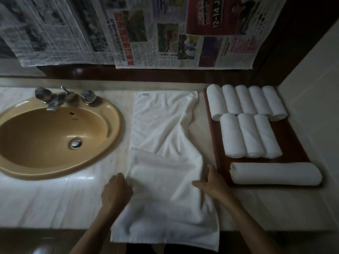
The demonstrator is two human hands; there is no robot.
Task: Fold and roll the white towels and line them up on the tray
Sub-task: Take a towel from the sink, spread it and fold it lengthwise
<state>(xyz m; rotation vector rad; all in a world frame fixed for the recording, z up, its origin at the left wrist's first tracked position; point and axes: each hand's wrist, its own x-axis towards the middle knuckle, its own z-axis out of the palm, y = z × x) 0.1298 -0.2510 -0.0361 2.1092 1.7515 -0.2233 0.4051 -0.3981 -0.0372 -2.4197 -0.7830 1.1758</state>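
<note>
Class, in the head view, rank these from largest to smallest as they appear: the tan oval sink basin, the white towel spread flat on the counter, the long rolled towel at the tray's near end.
1. White spread towel
2. Tan oval sink basin, roughly similar; unsure.
3. Long rolled white towel

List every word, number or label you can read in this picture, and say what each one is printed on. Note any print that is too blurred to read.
"12-14 JU": white print on the red advert of the hung newspaper, cut off at its right.
Red headline strip on the middle newspaper page: large characters, too blurred to read.
Other newspaper columns: too small and blurred.
Small tag at the far corner of the spread towel: no legible print.
</note>
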